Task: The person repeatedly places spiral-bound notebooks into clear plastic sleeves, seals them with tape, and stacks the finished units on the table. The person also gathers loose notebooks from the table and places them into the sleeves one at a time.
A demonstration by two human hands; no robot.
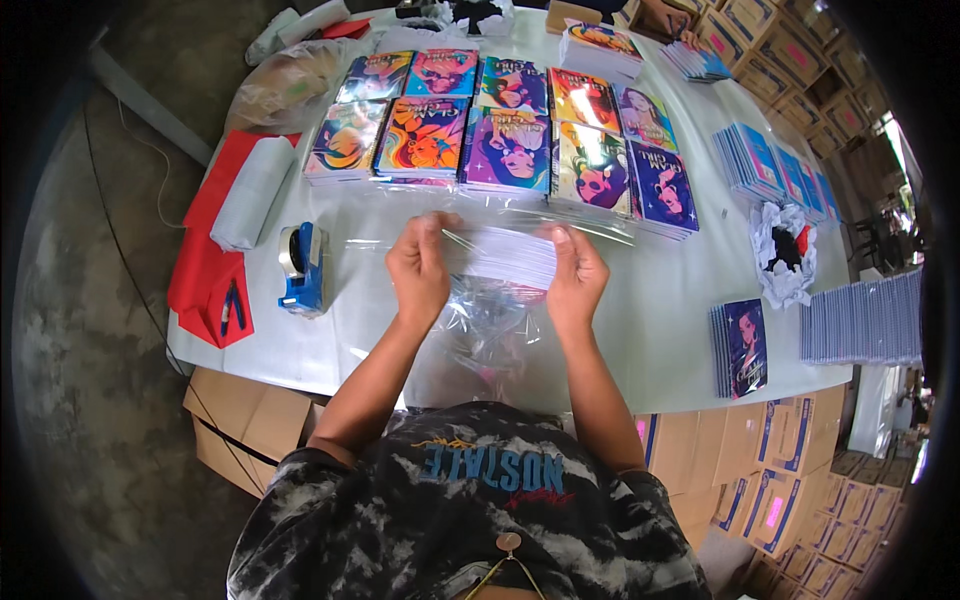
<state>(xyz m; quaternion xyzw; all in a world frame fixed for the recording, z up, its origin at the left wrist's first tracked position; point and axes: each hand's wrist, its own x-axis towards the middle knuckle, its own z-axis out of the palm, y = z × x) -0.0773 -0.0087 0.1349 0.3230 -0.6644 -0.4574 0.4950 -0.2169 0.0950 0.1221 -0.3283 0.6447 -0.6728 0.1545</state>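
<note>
My left hand (420, 268) and my right hand (577, 277) grip a stack of notebooks (500, 256) from both ends, its white page edges facing up. Clear plastic wrap (490, 325) lies around the stack, pinched under my fingers and hanging down toward me. Both hands are closed, thumbs on top. Just beyond them stand rows of spiral notebooks (505, 145) with bright illustrated covers, piled in neat stacks. A blue tape dispenser (304, 268) sits to the left of my left hand.
At left lie red cloth (200, 270), a white roll (256, 190) and pens (231, 307). On the right are a dark-covered notebook stack (739, 348), crumpled paper (782, 255) and a long notebook row (862, 318). Cartons (775, 500) stand below the table. Another person's hand (668, 18) shows at far right.
</note>
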